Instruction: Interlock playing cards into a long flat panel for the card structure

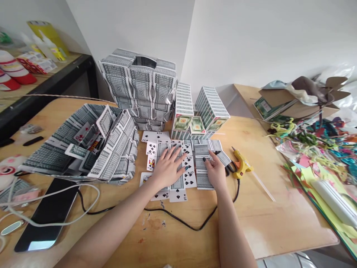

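Two hands apparently touch patterned, rectangular cards.

Pale walls — wooden table (black-edged shelf).

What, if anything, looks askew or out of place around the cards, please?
One card by the right hand lies slanted, while the column of cards beside it runs fairly straight. Dark marks also spot the otherwise plain wood of the table, near the cord.
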Motion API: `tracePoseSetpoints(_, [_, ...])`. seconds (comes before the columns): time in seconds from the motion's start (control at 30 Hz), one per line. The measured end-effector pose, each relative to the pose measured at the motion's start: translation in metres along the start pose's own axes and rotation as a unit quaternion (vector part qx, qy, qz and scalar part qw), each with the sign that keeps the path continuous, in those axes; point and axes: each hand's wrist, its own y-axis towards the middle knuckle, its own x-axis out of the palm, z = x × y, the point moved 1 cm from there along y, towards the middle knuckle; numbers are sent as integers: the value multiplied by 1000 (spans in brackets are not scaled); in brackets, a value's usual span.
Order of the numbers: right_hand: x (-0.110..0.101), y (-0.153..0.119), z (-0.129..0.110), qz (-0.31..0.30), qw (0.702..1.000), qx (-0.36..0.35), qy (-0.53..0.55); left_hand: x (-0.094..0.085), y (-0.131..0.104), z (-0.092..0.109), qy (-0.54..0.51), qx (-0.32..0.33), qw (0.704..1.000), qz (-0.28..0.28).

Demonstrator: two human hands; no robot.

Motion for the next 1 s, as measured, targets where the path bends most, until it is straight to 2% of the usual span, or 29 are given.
tracePoseSetpoints(0.17, [-1, 0, 2, -6, 1000, 2, 13, 0, 0, 0, -2, 1, 1000, -1])
tracePoseSetpoints(0.63, [10, 0, 8, 42, 998, -39, -36, 1, 0, 0, 1, 3, 1000, 11])
tracePoseSetpoints(1.0, [14, 0, 9, 31, 998, -39, 22, 2, 0, -1, 3, 2, 1000, 12])
